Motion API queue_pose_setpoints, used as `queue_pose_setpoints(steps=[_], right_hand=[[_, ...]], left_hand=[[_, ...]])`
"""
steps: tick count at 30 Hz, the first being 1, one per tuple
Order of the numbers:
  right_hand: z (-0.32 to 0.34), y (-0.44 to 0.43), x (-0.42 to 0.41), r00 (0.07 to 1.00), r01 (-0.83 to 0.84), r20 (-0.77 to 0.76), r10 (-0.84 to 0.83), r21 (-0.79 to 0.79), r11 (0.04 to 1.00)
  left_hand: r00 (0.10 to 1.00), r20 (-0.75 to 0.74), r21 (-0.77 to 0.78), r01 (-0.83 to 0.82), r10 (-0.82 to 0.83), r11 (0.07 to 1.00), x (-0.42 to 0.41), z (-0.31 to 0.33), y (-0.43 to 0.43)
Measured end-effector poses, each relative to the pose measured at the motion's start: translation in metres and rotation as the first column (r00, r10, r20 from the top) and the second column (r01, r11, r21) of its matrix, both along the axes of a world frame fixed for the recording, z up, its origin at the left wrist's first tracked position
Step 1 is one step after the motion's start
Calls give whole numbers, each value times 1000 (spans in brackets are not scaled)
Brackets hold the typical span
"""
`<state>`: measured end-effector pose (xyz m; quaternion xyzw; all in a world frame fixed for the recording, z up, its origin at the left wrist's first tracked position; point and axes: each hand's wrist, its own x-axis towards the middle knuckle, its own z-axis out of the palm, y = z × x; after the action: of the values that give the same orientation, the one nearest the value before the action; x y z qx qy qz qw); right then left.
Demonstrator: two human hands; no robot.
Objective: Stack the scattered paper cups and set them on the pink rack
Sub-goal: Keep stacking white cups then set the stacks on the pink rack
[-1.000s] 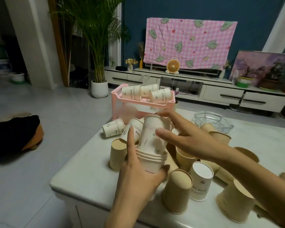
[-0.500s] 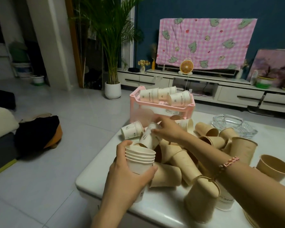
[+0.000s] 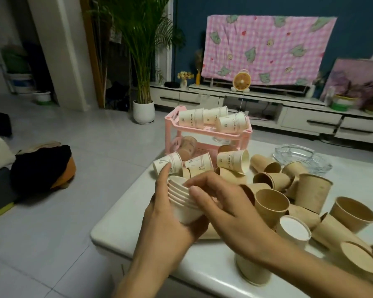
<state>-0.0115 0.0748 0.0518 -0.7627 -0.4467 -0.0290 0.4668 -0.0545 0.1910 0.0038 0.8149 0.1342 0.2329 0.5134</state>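
My left hand (image 3: 164,220) grips a stack of several white paper cups (image 3: 182,200) from below, over the near left part of the white table (image 3: 125,216). My right hand (image 3: 222,203) lies across the stack's upper rims, fingers curled over them. Many brown paper cups (image 3: 271,203) and a few white printed cups (image 3: 233,161) lie scattered or stand on the table. The pink two-tier rack (image 3: 205,134) stands at the table's far left, with three white cup stacks (image 3: 211,119) lying on its top shelf and brown cups on its lower shelf.
A glass ashtray (image 3: 302,155) sits at the table's far right. Behind are a white TV cabinet (image 3: 289,104) with a small orange fan (image 3: 242,80), a pink-cloth-covered screen, and a potted palm (image 3: 143,82). A dark cushion (image 3: 41,166) lies on the tiled floor at left.
My right hand has come back from the white cups near the rack and now covers the stack in my left hand. The stack looks one cup taller.
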Motion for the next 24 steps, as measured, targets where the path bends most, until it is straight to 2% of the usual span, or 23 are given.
queue_pose_setpoints(steps=[3,4,6,7,8,9,10,11,12,14,15,16,19,22,24], right_hand=[[-4,-10,-2,995,-20,95,31,-117,993],[-3,-14,1,997,-14,78,24,-124,992],[3,-24,9,1000,16,-15,-17,-83,996],[7,-30,14,997,45,-57,-49,-66,997],[12,-37,18,994,75,-71,-78,-49,996],[15,-45,22,993,98,-64,-100,-38,994],[17,-51,25,993,108,-48,-111,-51,993],[19,-54,27,993,115,-26,-118,-89,989],[18,-58,28,991,131,1,-132,-130,983],[16,-63,30,984,170,92,-155,-185,968],[15,-65,30,980,179,121,-157,-196,964],[15,-67,31,981,177,119,-156,-191,965],[16,-75,31,990,138,9,-139,-179,974],[16,-81,34,990,139,-7,-142,-176,975],[16,-82,35,991,122,-20,-129,-224,967]], left_hand=[[997,-72,137,37,-27,990,-3,16,-7],[989,-95,148,130,-116,981,-3,20,-4],[902,-163,36,410,-399,912,1,37,12],[849,-204,3,499,-488,867,8,46,27],[831,-232,18,524,-506,852,19,52,42],[862,-246,84,475,-444,876,38,55,57],[918,-237,224,371,-319,901,64,55,71],[958,-215,400,262,-188,878,92,50,82],[969,-222,556,215,-106,803,120,42,87],[948,-317,768,272,-25,580,166,24,91],[919,-395,789,340,-1,512,184,12,95],[888,-459,776,394,13,494,197,3,99],[836,-548,628,399,17,668,216,-9,104],[858,-513,611,341,30,714,217,-19,97],[850,-515,720,356,114,596,207,-13,98]])
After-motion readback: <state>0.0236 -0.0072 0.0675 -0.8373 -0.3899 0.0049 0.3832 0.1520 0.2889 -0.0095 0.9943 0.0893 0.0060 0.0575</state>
